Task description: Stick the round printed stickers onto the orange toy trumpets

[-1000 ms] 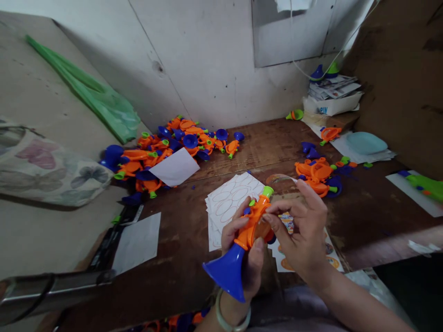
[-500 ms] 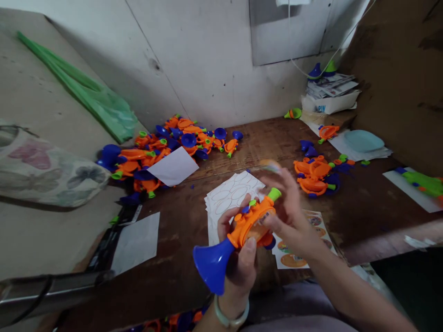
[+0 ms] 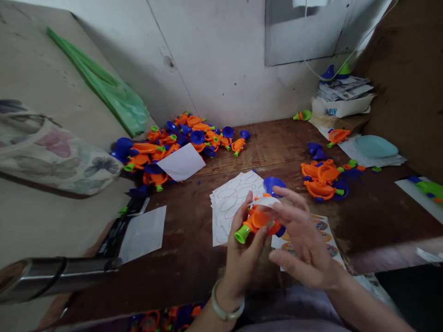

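My left hand [image 3: 242, 249] grips an orange toy trumpet [image 3: 258, 219] over the wooden table [image 3: 194, 258]. The toy's green mouthpiece [image 3: 241, 234] points toward me and its blue bell [image 3: 273, 184] points away. My right hand [image 3: 304, 244] is beside the toy with fingers stretched out and slightly blurred; fingertips touch the toy's body, and a small pale sticker seems to sit near its top. Under my hands lie a sticker sheet with coloured ovals [image 3: 321, 228] and a stack of white sheets with empty oval outlines [image 3: 230, 198].
A pile of orange and blue toy trumpets [image 3: 166, 145] lies at the back left, with a white paper [image 3: 182, 162] on it. A smaller group [image 3: 323, 177] sits at right. A green bag [image 3: 114, 99], papers [image 3: 342, 94], a teal plate [image 3: 375, 146] and a metal bar [image 3: 58, 274] surround the table.
The toy trumpet has been flipped end for end: its blue bell now points away and the green mouthpiece toward me. My right hand has come down beside it with fingers spread.
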`<move>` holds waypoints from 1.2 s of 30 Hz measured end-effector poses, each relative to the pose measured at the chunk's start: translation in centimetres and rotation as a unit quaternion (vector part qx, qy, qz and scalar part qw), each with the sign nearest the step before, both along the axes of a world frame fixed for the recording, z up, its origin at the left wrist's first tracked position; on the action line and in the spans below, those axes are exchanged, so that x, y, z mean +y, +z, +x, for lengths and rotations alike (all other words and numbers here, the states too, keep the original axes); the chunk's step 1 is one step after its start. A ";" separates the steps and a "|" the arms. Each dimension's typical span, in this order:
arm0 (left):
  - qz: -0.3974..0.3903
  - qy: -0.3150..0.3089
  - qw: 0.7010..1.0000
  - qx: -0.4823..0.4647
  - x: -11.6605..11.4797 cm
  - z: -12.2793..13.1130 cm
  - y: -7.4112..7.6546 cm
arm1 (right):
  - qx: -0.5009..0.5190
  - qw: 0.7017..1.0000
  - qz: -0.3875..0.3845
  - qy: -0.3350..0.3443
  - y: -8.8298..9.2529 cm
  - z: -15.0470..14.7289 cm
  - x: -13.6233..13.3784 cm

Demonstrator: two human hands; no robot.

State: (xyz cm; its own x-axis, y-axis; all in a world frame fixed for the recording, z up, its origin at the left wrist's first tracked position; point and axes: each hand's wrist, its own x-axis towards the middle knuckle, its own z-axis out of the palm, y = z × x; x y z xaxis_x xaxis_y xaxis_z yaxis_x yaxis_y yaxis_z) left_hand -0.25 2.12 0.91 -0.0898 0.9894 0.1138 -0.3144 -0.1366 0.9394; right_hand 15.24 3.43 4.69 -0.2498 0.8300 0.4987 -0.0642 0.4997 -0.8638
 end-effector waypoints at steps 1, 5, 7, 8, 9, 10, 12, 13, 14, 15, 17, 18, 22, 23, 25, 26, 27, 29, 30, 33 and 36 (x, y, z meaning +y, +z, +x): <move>-0.011 -0.003 1.000 -0.025 0.1 0.0 0.0 | 0.047 0.998 -0.030 0.008 0.4 0.0 0.0; -0.052 -0.034 0.988 -0.141 0.4 0.3 0.1 | 0.140 0.984 -0.091 -0.060 1.3 0.1 1.2; -0.055 -0.019 0.987 -0.149 0.5 0.3 0.3 | 0.126 0.979 -0.105 -0.125 1.4 0.2 1.8; -0.047 -0.013 0.988 -0.145 0.5 0.2 0.3 | 0.112 0.977 -0.115 -0.143 1.4 0.3 2.0; -0.033 -0.010 0.989 -0.140 0.5 0.2 0.4 | 0.097 0.976 -0.125 -0.151 1.3 0.3 2.1; -0.016 -0.010 0.991 -0.135 0.4 0.1 0.5 | 0.083 0.976 -0.132 -0.151 1.3 0.2 2.2; 0.021 -0.018 0.992 -0.123 0.2 -0.1 0.6 | 0.071 0.977 -0.140 -0.144 1.3 0.0 2.2; 0.039 -0.024 0.992 -0.116 0.2 -0.1 0.6 | 0.072 0.977 -0.143 -0.142 1.3 -0.1 2.2; 0.055 -0.029 0.992 -0.107 0.1 -0.2 0.6 | 0.077 0.976 -0.144 -0.141 1.3 -0.3 2.2; 0.069 -0.033 0.992 -0.097 0.0 -0.2 0.6 | 0.081 0.976 -0.143 -0.142 1.4 -0.5 2.2; 0.088 -0.035 0.993 -0.073 -0.1 -0.3 0.5 | 0.085 0.976 -0.138 -0.148 1.6 -0.8 2.2; 0.094 -0.035 0.993 -0.065 -0.2 -0.3 0.5 | 0.085 0.976 -0.133 -0.153 1.6 -1.0 2.2; 0.101 -0.033 0.993 -0.053 -0.3 -0.2 0.5 | 0.084 0.976 -0.105 -0.170 1.7 -1.3 2.0; 0.101 -0.031 0.993 -0.051 -0.3 -0.2 0.6 | 0.082 0.977 -0.100 -0.172 1.7 -1.3 2.0; 0.098 -0.023 0.994 -0.046 -0.2 -0.1 0.7 | 0.076 0.977 -0.094 -0.174 1.7 -1.4 1.9; 0.097 -0.019 0.994 -0.043 -0.2 -0.1 0.7 | 0.072 0.977 -0.093 -0.177 1.6 -1.4 1.9; 0.097 -0.014 0.994 -0.041 -0.2 -0.1 0.8 | 0.069 0.977 -0.091 -0.179 1.6 -1.4 1.9; 0.096 -0.006 0.995 -0.035 -0.2 -0.1 0.7 | 0.064 0.977 -0.088 -0.184 1.5 -1.4 1.9; 0.094 -0.002 0.995 -0.032 -0.1 0.0 0.6 | 0.062 0.977 -0.085 -0.187 1.5 -1.4 1.9; 0.083 0.008 0.996 -0.025 -0.1 0.0 0.3 | 0.048 0.977 -0.077 -0.195 1.5 -1.4 1.9; 0.076 0.020 0.997 -0.027 -0.1 0.1 0.1 | 0.028 0.976 -0.070 -0.204 1.4 -1.4 1.9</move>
State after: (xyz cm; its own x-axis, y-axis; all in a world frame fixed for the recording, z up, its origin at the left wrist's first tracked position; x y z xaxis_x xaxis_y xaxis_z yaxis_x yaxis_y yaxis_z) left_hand -0.13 1.98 1.02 -0.1384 0.9569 0.2554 -0.3548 -0.2886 0.8893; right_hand 13.88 5.35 6.08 0.1402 0.9155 0.3770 0.0655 0.3713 -0.9262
